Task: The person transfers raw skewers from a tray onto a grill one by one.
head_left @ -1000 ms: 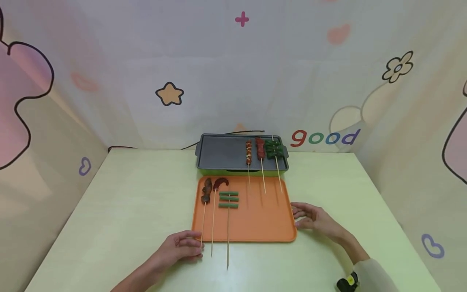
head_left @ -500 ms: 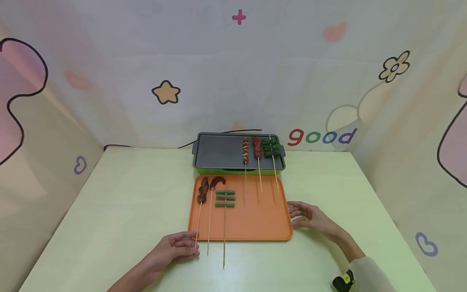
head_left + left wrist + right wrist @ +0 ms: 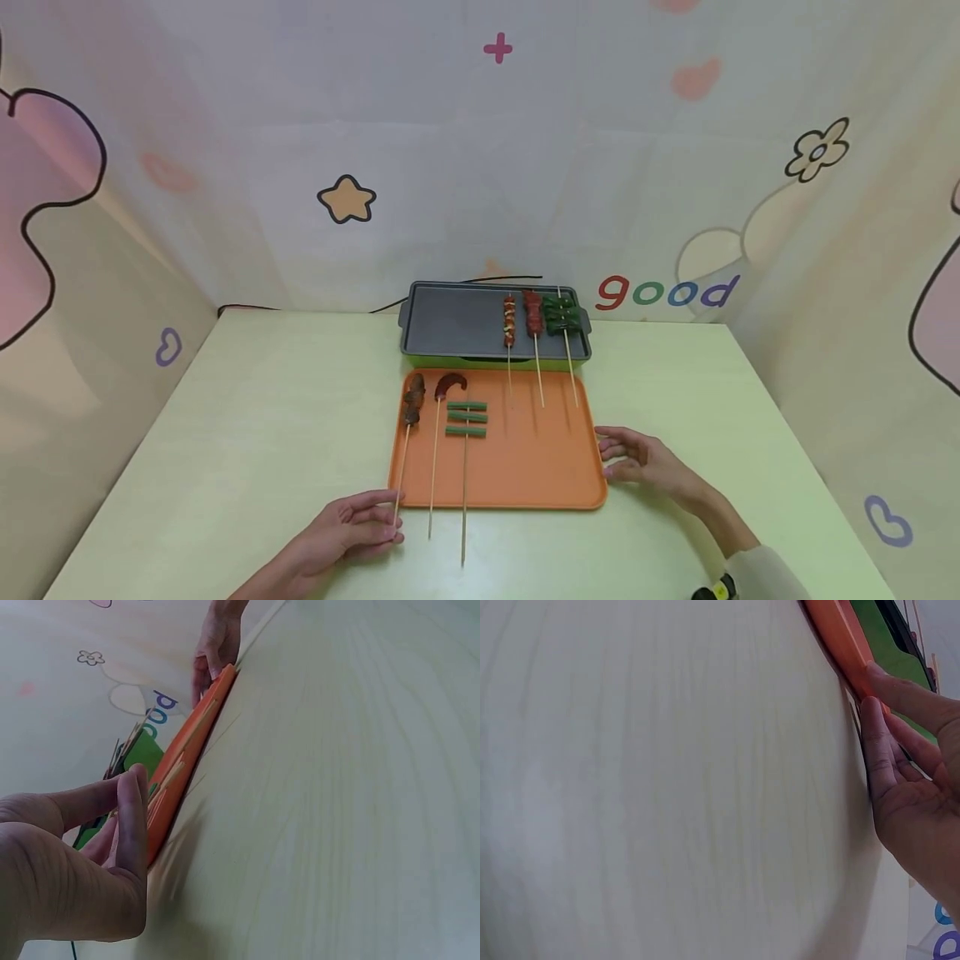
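An orange tray (image 3: pixel 525 467) lies in front of me on the pale green table. On its left side are a dark meat skewer (image 3: pixel 413 398), a curved sausage skewer (image 3: pixel 450 383) and a green bean skewer (image 3: pixel 467 418), with their sticks reaching past the near edge. My left hand (image 3: pixel 393 521) pinches the stick end of the meat skewer between thumb and forefinger (image 3: pixel 127 802). My right hand (image 3: pixel 611 454) lies flat on the table, its straight fingers (image 3: pixel 889 750) touching the tray's right edge (image 3: pixel 840 630).
A grey grill pan (image 3: pixel 450 321) on a green base stands just behind the tray. Three loaded skewers (image 3: pixel 533 312) lie at its right end, their sticks over the tray. A black cable (image 3: pixel 480 279) runs behind it. Patterned curtain walls enclose the table.
The meat skewer has shifted slightly left and toward me with my left hand on its stick. My right hand has stayed at the tray's edge. The head view has moved a little.
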The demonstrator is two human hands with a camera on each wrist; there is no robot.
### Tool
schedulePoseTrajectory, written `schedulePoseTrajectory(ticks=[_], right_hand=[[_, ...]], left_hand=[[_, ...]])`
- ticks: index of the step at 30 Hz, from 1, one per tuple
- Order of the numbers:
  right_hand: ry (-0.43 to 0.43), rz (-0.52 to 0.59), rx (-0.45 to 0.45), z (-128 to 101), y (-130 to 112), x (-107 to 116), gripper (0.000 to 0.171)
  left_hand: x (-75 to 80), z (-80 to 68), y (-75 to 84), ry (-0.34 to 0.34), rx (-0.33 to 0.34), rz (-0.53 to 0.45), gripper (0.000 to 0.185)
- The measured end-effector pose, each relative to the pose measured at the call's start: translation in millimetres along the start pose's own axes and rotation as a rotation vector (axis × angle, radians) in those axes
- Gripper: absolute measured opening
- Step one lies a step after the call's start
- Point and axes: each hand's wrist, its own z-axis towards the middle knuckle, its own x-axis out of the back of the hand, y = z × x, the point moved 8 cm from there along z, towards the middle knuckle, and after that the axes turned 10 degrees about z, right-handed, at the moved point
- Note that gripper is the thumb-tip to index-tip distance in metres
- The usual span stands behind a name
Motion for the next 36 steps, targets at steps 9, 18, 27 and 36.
schedulePoseTrajectory(ticks=[9,18,27,36], right_hand=[[0.0,0.009,0.023,-2.0,2.4,-0.3,0.07],[-0.003,0.024,0.035,-3.7,2.6,-0.9,0.07],[0.009,0.029,0.001,-0.9,6.1,1.4,0.071],[0.005,0.013,0.008,0.6,4.0,1.1,0.071]], left_hand=[[13.6,-5.9,6.4,0.104,-0.009,0.064,0.067],[32.5,5.2,32.7,0.288,-0.034,0.119,0.063],[35.7,31.6,69.2,0.285,-0.102,0.144,0.058],[38.5,61.2,88.5,0.247,-0.133,0.181,0.061]])
